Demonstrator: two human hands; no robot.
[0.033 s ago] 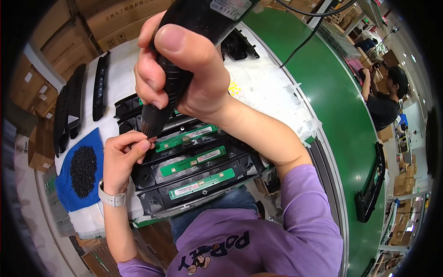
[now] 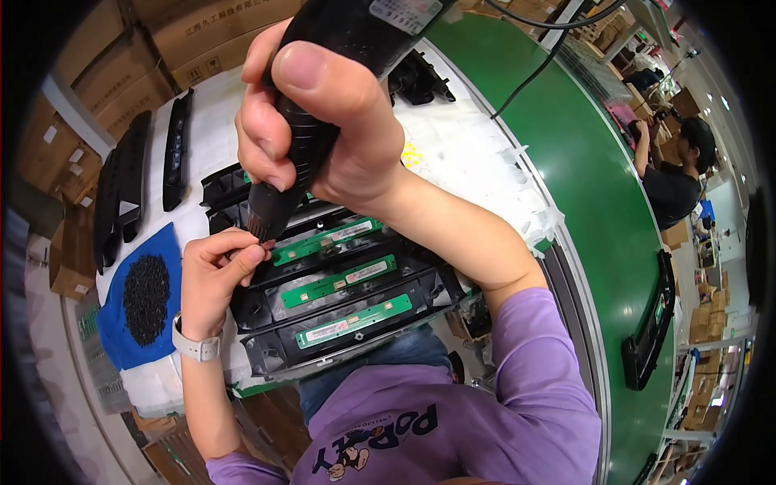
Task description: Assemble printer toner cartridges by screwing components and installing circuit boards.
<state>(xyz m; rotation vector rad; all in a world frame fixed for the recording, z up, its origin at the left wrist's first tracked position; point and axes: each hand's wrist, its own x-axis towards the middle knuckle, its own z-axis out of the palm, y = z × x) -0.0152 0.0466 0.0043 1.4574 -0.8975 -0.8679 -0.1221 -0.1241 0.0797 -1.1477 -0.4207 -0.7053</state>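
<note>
A black electric screwdriver (image 2: 303,149) slants down across the middle, with my right hand (image 2: 347,121) wrapped round its body. Its tip meets the fingertips of my left hand (image 2: 214,275), whose thumb and forefinger are pinched together there. Whatever they pinch is too small to make out. Just right of that tip lies a green circuit board (image 2: 327,242) in a black plastic housing. Nearer me, in similar black housings, are a second green board (image 2: 311,293) and a third green board (image 2: 378,311). Part of the far housings is hidden behind my right hand.
On a blue cloth (image 2: 174,242) at the left lies a heap of small black screws (image 2: 145,299). Long black parts (image 2: 121,190) stand behind it on the white table cover (image 2: 461,153). A green conveyor (image 2: 558,145) runs along the right, carrying a black housing (image 2: 651,323). Another person (image 2: 675,186) sits beyond.
</note>
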